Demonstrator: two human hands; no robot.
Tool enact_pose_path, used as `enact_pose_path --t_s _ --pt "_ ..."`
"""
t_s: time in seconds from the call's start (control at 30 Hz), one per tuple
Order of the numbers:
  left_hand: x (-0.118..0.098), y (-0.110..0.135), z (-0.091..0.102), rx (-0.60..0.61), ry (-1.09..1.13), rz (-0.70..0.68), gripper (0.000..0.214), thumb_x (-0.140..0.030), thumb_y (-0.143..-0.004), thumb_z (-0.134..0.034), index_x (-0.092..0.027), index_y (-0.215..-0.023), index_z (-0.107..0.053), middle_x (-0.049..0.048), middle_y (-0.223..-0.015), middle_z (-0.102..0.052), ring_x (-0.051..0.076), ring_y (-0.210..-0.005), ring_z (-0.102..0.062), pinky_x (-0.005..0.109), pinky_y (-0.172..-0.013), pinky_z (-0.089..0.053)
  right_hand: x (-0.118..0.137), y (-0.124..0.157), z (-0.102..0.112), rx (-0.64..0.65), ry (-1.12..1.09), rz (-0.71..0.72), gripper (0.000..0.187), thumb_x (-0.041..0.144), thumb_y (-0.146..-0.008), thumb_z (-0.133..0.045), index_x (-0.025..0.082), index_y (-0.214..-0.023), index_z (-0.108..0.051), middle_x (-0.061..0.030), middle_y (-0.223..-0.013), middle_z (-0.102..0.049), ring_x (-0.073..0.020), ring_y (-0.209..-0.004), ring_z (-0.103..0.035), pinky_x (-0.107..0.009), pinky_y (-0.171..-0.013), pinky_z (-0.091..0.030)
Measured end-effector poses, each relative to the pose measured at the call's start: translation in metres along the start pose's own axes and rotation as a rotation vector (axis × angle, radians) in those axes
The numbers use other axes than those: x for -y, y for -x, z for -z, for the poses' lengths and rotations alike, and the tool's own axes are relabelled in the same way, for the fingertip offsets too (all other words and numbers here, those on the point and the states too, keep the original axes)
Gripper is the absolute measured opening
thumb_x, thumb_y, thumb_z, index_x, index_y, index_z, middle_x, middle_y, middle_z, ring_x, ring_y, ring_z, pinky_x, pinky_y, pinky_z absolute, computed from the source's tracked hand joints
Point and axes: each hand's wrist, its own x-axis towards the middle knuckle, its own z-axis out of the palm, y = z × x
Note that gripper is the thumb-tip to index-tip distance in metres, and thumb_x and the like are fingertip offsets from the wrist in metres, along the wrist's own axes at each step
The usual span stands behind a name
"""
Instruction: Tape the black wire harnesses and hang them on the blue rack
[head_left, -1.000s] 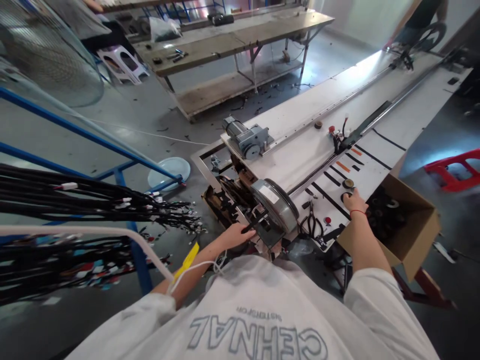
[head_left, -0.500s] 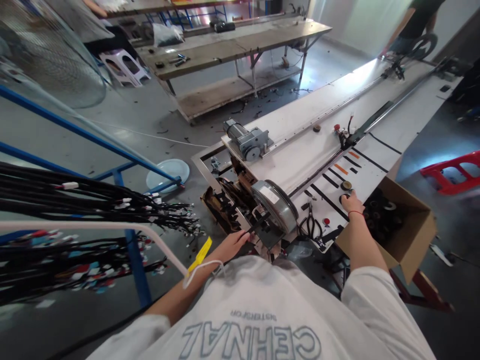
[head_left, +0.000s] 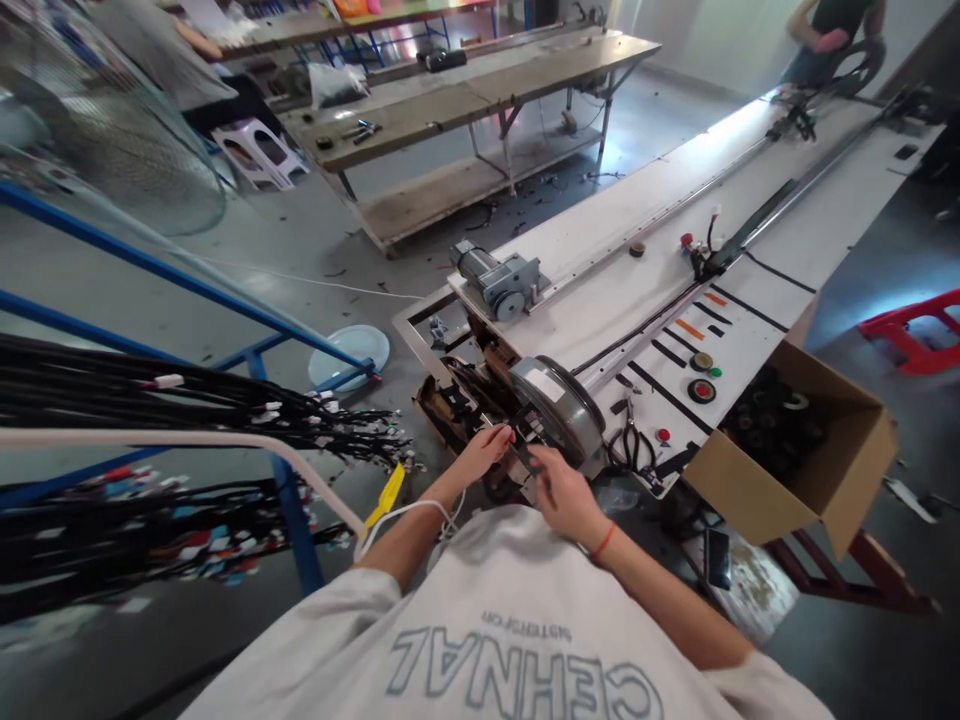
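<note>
Low in the middle of the frame, both hands meet at the near end of a long white bench [head_left: 645,290] that runs off toward the upper right. The left hand [head_left: 486,452] pinches a black strip [head_left: 526,455] by the fingertips; the right hand [head_left: 568,497] has its fingers curled around the same strip just below. The strip lies against a round grey drum [head_left: 559,405], with a grey motor [head_left: 501,282] above it. A cardboard box [head_left: 832,480] sits at centre right. Black wire bundles [head_left: 187,400] hang on a blue rack at left. The floor [head_left: 315,250] is grey concrete, with wooden benches [head_left: 465,90] along the top.
</note>
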Motion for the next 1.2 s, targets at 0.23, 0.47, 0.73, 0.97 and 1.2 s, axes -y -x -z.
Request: enact_pose_path --t_s 0.23,0.47,0.73,0.97,1.2 --pt "-0.01 0.003 0.006 0.014 -0.088 -0.075 0.061 -0.074 -0.079 -0.05 -0.014 -0.085 -0.057 -0.0072 -0.055 -0.035 0.008 -0.05 -0.032 0.023 -0.048 -0.026 -0.033 -0.048 -0.063 -0.077 0.089 -0.372 0.007 0.014 -0.086 -0.051 0.019 -0.089 -0.055 -0.0135 -0.094 -0.062 -0.0286 -0.101 -0.059 -0.043 -0.092 -0.047" --pt "0.002 0.006 0.009 -0.018 -0.118 -0.116 0.052 -0.056 -0.088 -0.049 -0.014 -0.116 -0.058 -0.0013 -0.07 -0.054 0.013 -0.067 -0.052 0.029 -0.068 -0.047 -0.037 -0.045 -0.065 -0.185 0.104 -0.346 0.011 0.022 -0.084 -0.058 0.02 -0.095 -0.056 -0.0127 -0.099 -0.063 -0.0281 -0.096 -0.06 -0.041 -0.087 -0.048" --pt "0.025 0.015 0.009 -0.086 -0.01 -0.107 0.041 -0.05 -0.083 -0.062 -0.015 -0.105 -0.058 0.0087 -0.102 -0.068 0.019 -0.085 -0.064 0.04 -0.085 -0.054 -0.037 -0.041 -0.057 -0.216 -0.084 -0.209 0.007 0.019 -0.086 -0.047 0.021 -0.087 -0.053 -0.0079 -0.093 -0.063 -0.0221 -0.085 -0.062 -0.036 -0.08 -0.051" --pt "0.02 0.003 0.001 -0.115 -0.145 -0.123 0.022 -0.031 -0.082 -0.062 -0.015 -0.097 -0.061 0.0078 -0.095 -0.07 0.02 -0.083 -0.066 0.038 -0.082 -0.055 -0.021 -0.065 -0.04 -0.024 0.072 -0.155 0.028 0.018 -0.086 -0.046 0.017 -0.114 -0.053 -0.0095 -0.1 -0.064 -0.0233 -0.09 -0.064 -0.037 -0.083 -0.05" --pt "0.019 0.022 -0.007 -0.193 -0.43 -0.269 0.023 -0.019 -0.083 -0.057 -0.017 -0.105 -0.059 0.0103 -0.105 -0.07 0.024 -0.099 -0.065 0.039 -0.093 -0.049 0.001 -0.073 -0.05 0.069 0.327 0.02 0.036 0.026 -0.093 -0.047 0.017 -0.127 -0.052 -0.0133 -0.128 -0.058 -0.0275 -0.112 -0.055 -0.048 -0.107 -0.032"
